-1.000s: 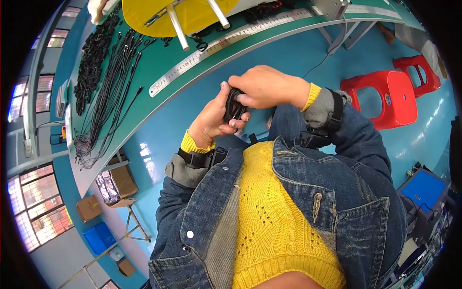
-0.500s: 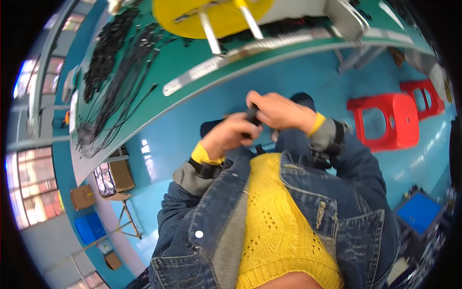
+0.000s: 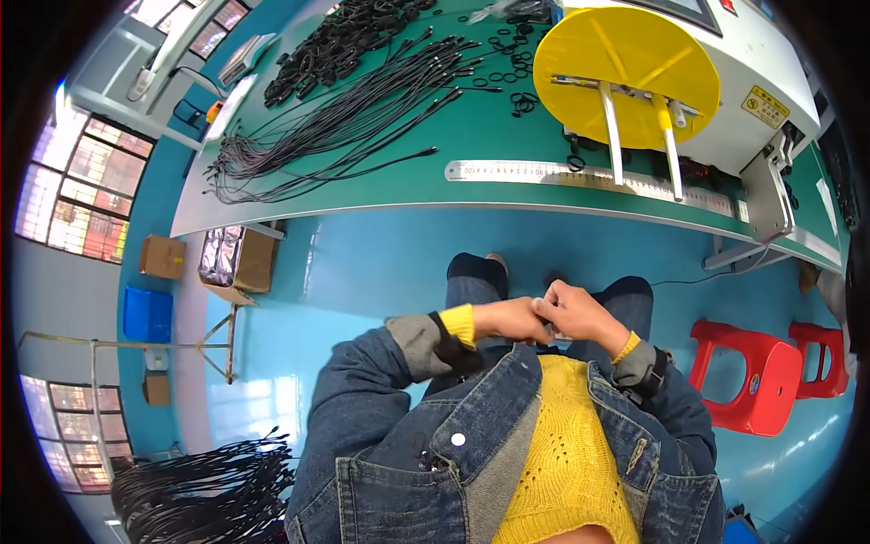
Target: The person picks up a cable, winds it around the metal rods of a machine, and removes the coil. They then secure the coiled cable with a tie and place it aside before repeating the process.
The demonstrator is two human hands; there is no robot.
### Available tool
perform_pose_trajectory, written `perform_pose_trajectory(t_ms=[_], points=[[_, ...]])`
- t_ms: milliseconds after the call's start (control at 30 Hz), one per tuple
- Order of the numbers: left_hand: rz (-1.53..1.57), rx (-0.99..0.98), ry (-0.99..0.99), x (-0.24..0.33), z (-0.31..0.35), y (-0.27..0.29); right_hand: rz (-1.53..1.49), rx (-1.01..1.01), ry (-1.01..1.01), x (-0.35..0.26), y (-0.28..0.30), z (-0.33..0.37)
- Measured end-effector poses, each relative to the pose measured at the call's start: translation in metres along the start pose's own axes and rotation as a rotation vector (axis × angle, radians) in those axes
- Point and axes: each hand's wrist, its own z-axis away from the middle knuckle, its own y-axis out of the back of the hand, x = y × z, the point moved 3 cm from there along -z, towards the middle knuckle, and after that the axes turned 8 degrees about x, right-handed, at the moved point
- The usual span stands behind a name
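My left hand (image 3: 513, 320) and my right hand (image 3: 582, 314) meet above my lap, below the table's front edge. The fingers of both are curled closed and touch each other. Whatever lies between them is hidden by the fingers. Just beyond the right fingers shows a small dark shape (image 3: 555, 276); I cannot tell whether it is held. On the green table (image 3: 353, 195) a bundle of thin black cables (image 3: 335, 127) lies at the left, with a heap of black coiled pieces (image 3: 331, 50) behind it.
A steel ruler (image 3: 526, 172) lies along the table's front edge. A yellow disc with two rods (image 3: 634, 63) stands before a white machine (image 3: 761, 63). Red stools (image 3: 761, 390) are at my right. An open carton (image 3: 254, 258) and more black cables (image 3: 199, 490) are at my left.
My view has turned and shows more of the table and the cables at lower left. The black thing seen between my hands earlier is now mostly or wholly covered by my fingers.
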Motion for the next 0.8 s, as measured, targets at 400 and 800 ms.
perform_pose_trajectory(t_ms=[400,800], points=[[-0.286,1.47,-0.397,0.073,0.143,0.347,-0.239,-0.302,-0.079,0.017,0.006,0.014],[-0.739,1.347,-0.661,0.066,0.106,0.236,-0.261,-0.209,-0.121,0.012,0.022,0.022]])
